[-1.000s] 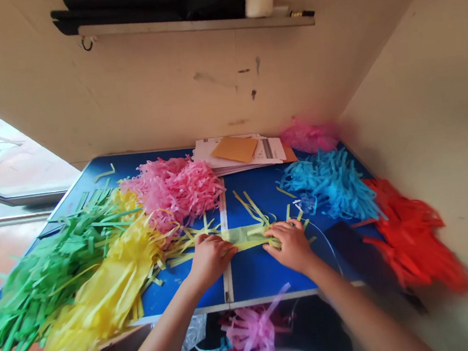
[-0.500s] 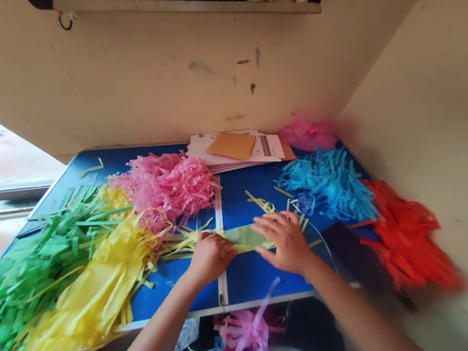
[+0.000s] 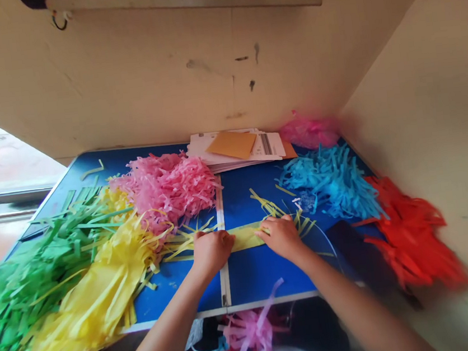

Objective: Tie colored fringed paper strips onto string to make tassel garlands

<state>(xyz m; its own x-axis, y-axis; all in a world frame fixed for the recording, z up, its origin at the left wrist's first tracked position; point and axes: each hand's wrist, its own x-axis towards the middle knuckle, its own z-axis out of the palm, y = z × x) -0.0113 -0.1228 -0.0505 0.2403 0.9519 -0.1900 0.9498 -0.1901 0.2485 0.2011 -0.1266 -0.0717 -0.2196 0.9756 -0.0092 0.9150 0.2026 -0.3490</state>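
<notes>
Strip of yellow fringed paper (image 3: pixel 246 238): left hand (image 3: pixel 213 251) and right hand (image 3: pixel 282 235) are gripping it near blue worktop (image 3: pixel 266 276) front edge, seemingly for tautness.

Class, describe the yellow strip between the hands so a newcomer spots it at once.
Start at the blue table and its pale centre seam. Across that seam runs the yellow strip, with thin strands spreading beyond each side. Unlike the larger yellow bundle beside the green one, it is gripped by the left hand and right hand.
</notes>
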